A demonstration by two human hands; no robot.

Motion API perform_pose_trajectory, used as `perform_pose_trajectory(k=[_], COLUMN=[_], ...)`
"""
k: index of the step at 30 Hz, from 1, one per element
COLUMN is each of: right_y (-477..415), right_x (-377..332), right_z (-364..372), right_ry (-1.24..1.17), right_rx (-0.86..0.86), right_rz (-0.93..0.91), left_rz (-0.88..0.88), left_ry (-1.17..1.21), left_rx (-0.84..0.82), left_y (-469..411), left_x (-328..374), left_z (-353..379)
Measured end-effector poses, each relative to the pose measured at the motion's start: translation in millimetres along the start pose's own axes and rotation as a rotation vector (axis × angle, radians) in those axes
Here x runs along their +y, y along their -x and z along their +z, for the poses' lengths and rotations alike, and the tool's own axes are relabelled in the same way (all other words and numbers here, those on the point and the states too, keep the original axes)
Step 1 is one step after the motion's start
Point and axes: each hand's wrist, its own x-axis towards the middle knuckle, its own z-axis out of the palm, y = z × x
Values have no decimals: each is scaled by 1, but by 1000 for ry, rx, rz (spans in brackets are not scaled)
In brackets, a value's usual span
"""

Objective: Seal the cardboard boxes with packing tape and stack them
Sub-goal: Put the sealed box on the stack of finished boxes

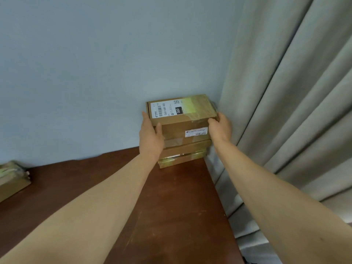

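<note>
A pale blue-grey wall point(95, 73) fills the upper part of the view, and a grey curtain point(295, 92) hangs in long folds at the right. Below them is a dark red-brown table point(181, 206), which meets the wall at its far edge.

In the far right corner of the table, close against the wall and just beside the curtain, stands a stack of cardboard boxes point(182, 151). The lower boxes are flat and brown, with shiny bands of clear tape on their front sides. There are at least two of them, but the exact number I cannot tell.

The top box point(198, 109) lies on this stack. It is brown cardboard and taller than the ones under it. A wide band of glossy clear tape point(190, 106) crosses the right part of its lid and shows a yellow-green shine.

The left hand point(150, 138) is at the left front corner of the top box. Its grip is closed round this corner, the thumb on the front side and the fingers along the left side. The right hand point(221, 126) holds the right front corner in the same way, its grip closed with the thumb on the upper front edge and the fingers round the right side.

At the left edge of the table, well apart from the stack, lies another taped cardboard box point(11, 180), seen only in part.

On the lid is a white shipping label point(162, 109) with a barcode, and a black square printed "060" point(178, 110). A smaller white label point(196, 132) is on the front side.
</note>
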Motion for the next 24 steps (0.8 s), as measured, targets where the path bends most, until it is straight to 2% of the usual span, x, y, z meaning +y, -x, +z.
perform_pose_trajectory(k=[4, 8, 11, 17, 21, 24], right_y=[4, 28, 48, 105, 153, 196], right_x=[2, 3, 0, -12, -25, -29], right_z=[-1, 9, 26, 71, 116, 163], right_ry=[38, 147, 174, 201, 218, 192], right_rx=[70, 220, 256, 157, 72, -11], right_rz=[-45, -172, -258, -435, -486, -430], left_rz=[-96, -176, -168, -144, -96, -99], left_ry=[94, 165, 170, 119, 78, 54], left_rx=[-35, 19, 68, 49, 11, 6], left_y=[7, 14, 15, 21, 27, 37], left_x=[0, -3, -16, -54, -85, -118], left_z=[2, -6, -18, -58, -106, -156])
